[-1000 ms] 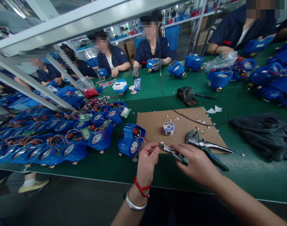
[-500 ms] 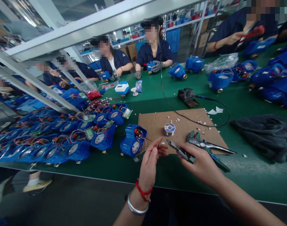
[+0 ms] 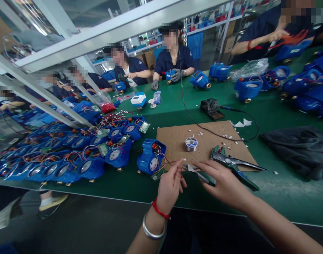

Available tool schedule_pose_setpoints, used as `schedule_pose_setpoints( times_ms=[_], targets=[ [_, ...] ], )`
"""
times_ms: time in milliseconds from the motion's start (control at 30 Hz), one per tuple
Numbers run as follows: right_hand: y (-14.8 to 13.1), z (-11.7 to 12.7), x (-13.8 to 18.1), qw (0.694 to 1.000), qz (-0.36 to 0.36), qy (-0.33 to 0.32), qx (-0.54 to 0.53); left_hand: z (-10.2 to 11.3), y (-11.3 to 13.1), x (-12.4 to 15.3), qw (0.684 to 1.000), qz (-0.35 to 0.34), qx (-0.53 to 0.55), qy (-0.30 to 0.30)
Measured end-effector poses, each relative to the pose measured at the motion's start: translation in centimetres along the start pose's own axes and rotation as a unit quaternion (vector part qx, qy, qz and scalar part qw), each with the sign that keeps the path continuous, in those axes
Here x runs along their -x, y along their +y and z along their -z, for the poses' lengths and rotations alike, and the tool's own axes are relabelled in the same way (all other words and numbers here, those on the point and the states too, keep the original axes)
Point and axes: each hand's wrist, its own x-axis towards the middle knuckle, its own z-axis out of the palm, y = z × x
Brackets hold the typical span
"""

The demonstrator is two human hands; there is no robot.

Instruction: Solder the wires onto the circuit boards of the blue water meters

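My left hand (image 3: 169, 185) pinches thin wires that run from a blue water meter (image 3: 150, 157) just to its left. A small green circuit board (image 3: 158, 174) hangs on wires beside that meter. In my right hand (image 3: 221, 180) is a pair of cutting pliers (image 3: 201, 174), the fingers wrapped round its handles. The jaws of the pliers lie right at the left fingertips, by the wire ends; whether they grip a wire is too small to tell. Beyond the hands, a solder spool (image 3: 191, 144) stands on a cardboard sheet (image 3: 174, 137).
A wire stripper (image 3: 231, 164) rests on the cardboard's right side among small white bits. Behind it are a soldering iron stand (image 3: 212, 108) and its cable. Many blue meters (image 3: 82, 171) crowd the left. A dark cloth (image 3: 299, 151) lies right. Co-workers (image 3: 174, 53) sit opposite.
The pliers' jaws have moved left and come up to my left fingertips. My left hand has shifted slightly, and the wire end that stuck up is now hidden at the jaws.
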Motion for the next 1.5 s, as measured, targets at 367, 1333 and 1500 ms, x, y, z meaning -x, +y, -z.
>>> schedule_pose_setpoints(
  times_ms=[367,1333,1500],
  targets=[
    [0.1,-0.6,-0.5,0.998,0.029,0.001,0.057,0.6,0.5,0.2,0.985,-0.064,-0.160,-0.020],
    [1.0,-0.4,-0.3,1.000,-0.030,0.001,-0.009,0.6,0.0,0.0,0.988,-0.049,-0.146,-0.014],
    [5.0,-1.9,2.0,0.996,-0.011,-0.034,0.081,1.3,-1.5,2.3,0.983,-0.092,-0.157,0.012]
  ],
)
